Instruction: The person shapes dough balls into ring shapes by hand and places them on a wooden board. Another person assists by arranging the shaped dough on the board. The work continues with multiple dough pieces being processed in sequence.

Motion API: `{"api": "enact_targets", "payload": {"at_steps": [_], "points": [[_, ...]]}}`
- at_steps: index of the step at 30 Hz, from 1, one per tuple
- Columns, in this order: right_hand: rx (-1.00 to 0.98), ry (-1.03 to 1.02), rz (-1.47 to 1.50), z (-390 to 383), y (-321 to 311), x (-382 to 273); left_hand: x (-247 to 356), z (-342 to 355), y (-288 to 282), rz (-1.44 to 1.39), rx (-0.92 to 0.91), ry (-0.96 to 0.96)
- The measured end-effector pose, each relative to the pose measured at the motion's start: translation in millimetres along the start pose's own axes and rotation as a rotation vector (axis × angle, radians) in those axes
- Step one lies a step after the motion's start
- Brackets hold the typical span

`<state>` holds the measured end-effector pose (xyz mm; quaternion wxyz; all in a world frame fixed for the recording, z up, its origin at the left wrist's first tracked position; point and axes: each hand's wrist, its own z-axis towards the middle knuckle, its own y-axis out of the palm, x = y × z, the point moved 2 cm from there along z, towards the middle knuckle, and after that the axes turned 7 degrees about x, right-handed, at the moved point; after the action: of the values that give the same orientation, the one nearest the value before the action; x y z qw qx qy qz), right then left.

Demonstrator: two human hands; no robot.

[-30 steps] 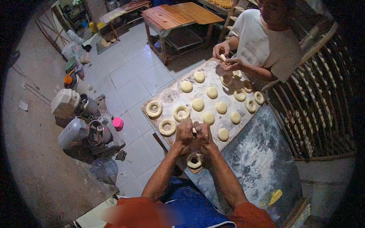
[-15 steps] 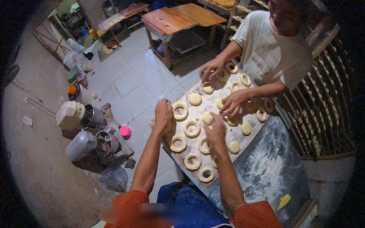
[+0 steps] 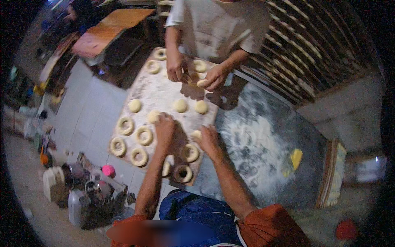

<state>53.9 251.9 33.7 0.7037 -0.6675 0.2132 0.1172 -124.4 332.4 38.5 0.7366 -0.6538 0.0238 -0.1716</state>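
Observation:
My left hand (image 3: 165,128) is over the floured board (image 3: 135,92), its fingers closed at the edge of a round dough disc (image 3: 153,116). Toward the board's right edge, my right hand (image 3: 210,142) has its fingertips closed on a pale dough piece (image 3: 197,135), partly hidden by them. Dough rings lie around my hands, among them one left of my left hand (image 3: 144,136) and one below my right hand (image 3: 191,152). Two plain discs (image 3: 180,106) (image 3: 200,107) sit beyond my fingers. Motion blurs the picture somewhat.
Across the board a co-worker's two hands (image 3: 177,68) (image 3: 216,77) handle dough pieces. A dark, flour-dusted table (image 3: 263,144) carries a yellow scraper-like piece (image 3: 296,159). Racks of dough (image 3: 304,45) stand far right, a wooden table (image 3: 105,31) far left, machines (image 3: 78,206) lower left.
My view has swung right. My left hand has left the ring at the board's left edge for a disc; my right hand has moved toward the board's right edge. The co-worker's hands have shifted and lifted dough.

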Motion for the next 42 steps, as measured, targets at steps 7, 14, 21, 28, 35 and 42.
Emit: {"api": "enact_targets", "payload": {"at_steps": [7, 14, 21, 28, 35, 42], "points": [[0.168, 0.232, 0.577, -92.4, -89.0, 82.8, 95.4, -43.9, -18.2, -0.829, -0.190, 0.110], [0.367, 0.436, -0.006, -206.7, -148.8, 253.2, 283.2, -137.6, 8.2, -0.873, -0.085, 0.471], [0.411, 0.373, 0.752, -244.8, -143.4, 296.8, 370.4, -183.6, 32.4, -1.183, -0.435, 0.069], [0.349, 0.430, 0.886, -258.9, -164.6, 289.1, 400.0, -204.0, 27.8, -1.421, -0.527, -0.082], [0.112, 0.260, 1.223, -259.9, -204.2, 267.0, 416.9, -226.1, 37.6, -1.817, -0.452, -0.581], [0.266, 0.630, 1.548, -253.5, -174.9, 292.1, 418.5, -223.2, 25.2, -1.735, -0.545, -0.274]]}}
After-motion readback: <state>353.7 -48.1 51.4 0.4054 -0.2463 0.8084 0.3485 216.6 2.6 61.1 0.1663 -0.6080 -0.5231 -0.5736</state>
